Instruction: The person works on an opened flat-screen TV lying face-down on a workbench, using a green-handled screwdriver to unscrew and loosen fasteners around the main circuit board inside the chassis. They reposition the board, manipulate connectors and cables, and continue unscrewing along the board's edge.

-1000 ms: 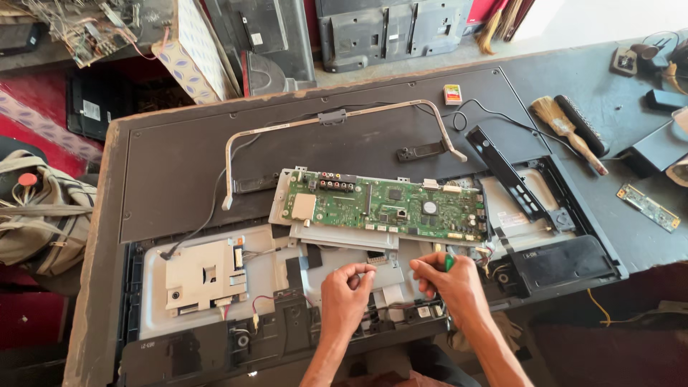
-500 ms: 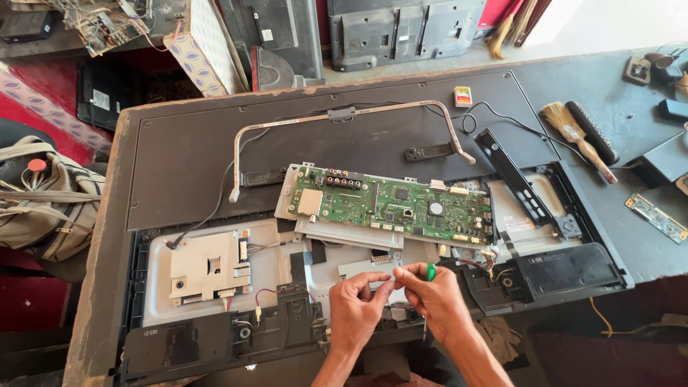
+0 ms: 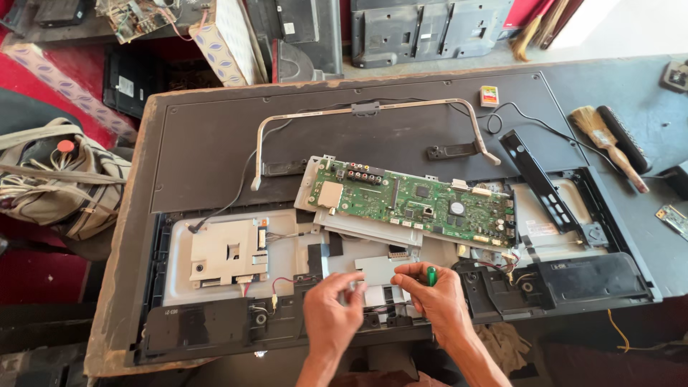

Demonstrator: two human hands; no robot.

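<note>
A big opened-up flat screen set point(image 3: 401, 129) is lying face down on the worktable point(image 3: 616, 86), and its dark back is filling most of the view. The bottom edge of the set is running out of the picture, and so are the person's arms. A long green circuit board point(image 3: 416, 202) is sitting tilted across the middle of the set, and a smaller pale metal plate point(image 3: 228, 252) is lying to its left. A thin bent metal bar point(image 3: 365, 109) is arching over the dark back above the board. The left hand point(image 3: 331, 315) is hovering just below the grey plate point(image 3: 380, 276) with its fingers loosely curled and partly open, and I cannot tell if it is gripping anything. The right hand point(image 3: 437, 301) is closing its fingers around a small green-handled screwdriver point(image 3: 431, 275), right beside the left hand, just under the board. The tip of the tool is hiding behind the fingers. Half a second ago the two hands were touching each other, and now they are sitting a little apart. The view is also sitting lower and nearer than before. A brush point(image 3: 605, 140) is lying on the table to the right, a beige bag point(image 3: 57, 183) is resting on the left, and more screen parts are leaning at the top.
</note>
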